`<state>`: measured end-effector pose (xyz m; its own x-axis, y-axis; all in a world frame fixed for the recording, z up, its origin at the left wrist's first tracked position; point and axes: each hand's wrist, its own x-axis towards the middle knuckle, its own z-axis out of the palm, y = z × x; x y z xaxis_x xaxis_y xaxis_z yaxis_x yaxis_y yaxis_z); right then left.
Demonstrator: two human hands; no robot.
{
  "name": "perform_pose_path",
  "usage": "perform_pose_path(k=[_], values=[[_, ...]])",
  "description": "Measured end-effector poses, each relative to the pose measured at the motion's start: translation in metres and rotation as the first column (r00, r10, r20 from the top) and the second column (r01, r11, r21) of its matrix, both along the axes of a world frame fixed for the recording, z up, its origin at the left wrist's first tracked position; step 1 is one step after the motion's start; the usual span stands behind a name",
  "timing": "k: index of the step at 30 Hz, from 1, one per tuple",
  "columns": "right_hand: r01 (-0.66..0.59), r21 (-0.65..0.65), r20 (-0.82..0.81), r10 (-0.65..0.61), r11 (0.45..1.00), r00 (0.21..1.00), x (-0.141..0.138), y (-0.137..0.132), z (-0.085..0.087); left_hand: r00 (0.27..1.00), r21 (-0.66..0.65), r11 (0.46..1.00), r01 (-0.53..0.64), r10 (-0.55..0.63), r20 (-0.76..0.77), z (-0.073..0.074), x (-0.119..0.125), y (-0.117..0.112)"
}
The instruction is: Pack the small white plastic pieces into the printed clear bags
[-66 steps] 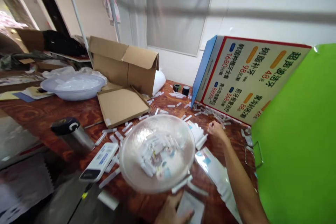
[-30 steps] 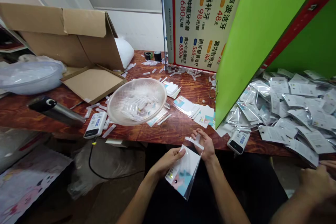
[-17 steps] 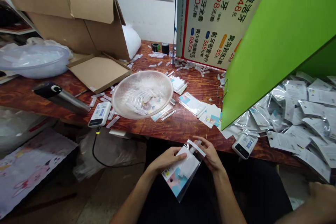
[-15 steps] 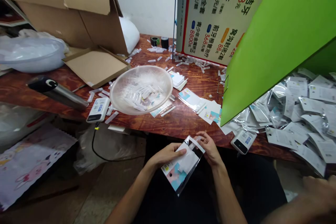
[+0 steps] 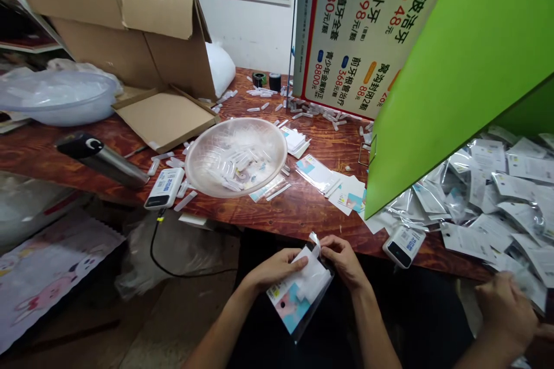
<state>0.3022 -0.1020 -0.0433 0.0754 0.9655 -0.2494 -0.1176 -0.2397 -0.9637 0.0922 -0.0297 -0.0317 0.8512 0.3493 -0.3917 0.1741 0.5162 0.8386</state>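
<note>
A clear plastic bag [image 5: 298,300] with a printed card inside is held above my lap, tilted. My left hand [image 5: 277,268] is closed on its left edge, thumb lying across the front. At the bag's top end, my right hand [image 5: 341,256] pinches a clear strip or flap [image 5: 315,242] that stands up from the opening. A small whitish piece shows through the film over the card. Beyond the hands, a translucent bowl [image 5: 194,167] of small clear plastic pieces sits on the wooden table [image 5: 277,219].
Loose cards [image 5: 315,173] lie right of the bowl. A green panel [image 5: 433,98] slants over a heap of bagged cards [image 5: 476,213]. Left are a steel bottle [image 5: 112,164], a white power bank [image 5: 164,187] and a cardboard box [image 5: 160,57]. Another person's hand [image 5: 504,305] is at lower right.
My right fingers have drawn the strip at the bag's top upward into a fold. The other person's hand has moved up and left. The view has shifted slightly.
</note>
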Motion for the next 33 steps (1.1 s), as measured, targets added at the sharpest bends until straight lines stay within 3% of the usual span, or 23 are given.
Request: perform_pose_path(k=[5, 7, 12, 18, 23, 28, 33], values=[[-0.242, 0.019, -0.023, 0.243, 0.97, 0.97, 0.01, -0.005, 0.006, 1.0, 0.037, 0.999, 0.002, -0.003, 0.014, 0.006, -0.001, -0.003], [-0.284, -0.007, -0.042, 0.284, 0.959, 0.958, 0.017, -0.009, 0.009, 1.0, 0.025, 1.0, -0.012, 0.012, 0.012, 0.005, -0.001, -0.004], [-0.278, -0.055, -0.257, 0.256, 0.959, 0.932, 0.028, -0.019, 0.004, 0.996, -0.009, 0.997, -0.082, 0.082, 0.024, -0.003, -0.003, -0.005], [-0.231, -0.044, -0.312, 0.206, 0.972, 0.928, 0.016, -0.022, -0.01, 1.0, 0.032, 0.999, -0.02, 0.02, -0.008, -0.007, -0.004, -0.003], [-0.202, -0.124, -0.36, 0.146, 0.971, 0.922, 0.011, -0.024, -0.01, 1.0, 0.048, 0.999, 0.012, -0.012, -0.017, -0.004, -0.005, -0.004], [-0.156, -0.011, -0.323, 0.144, 0.988, 0.935, 0.015, -0.029, -0.005, 0.998, 0.054, 0.998, 0.026, -0.023, -0.061, -0.006, -0.006, -0.004], [-0.382, -0.135, -0.224, 0.347, 0.914, 0.911, 0.015, -0.027, 0.006, 0.994, 0.075, 0.995, 0.069, -0.062, -0.089, -0.008, -0.006, -0.004]])
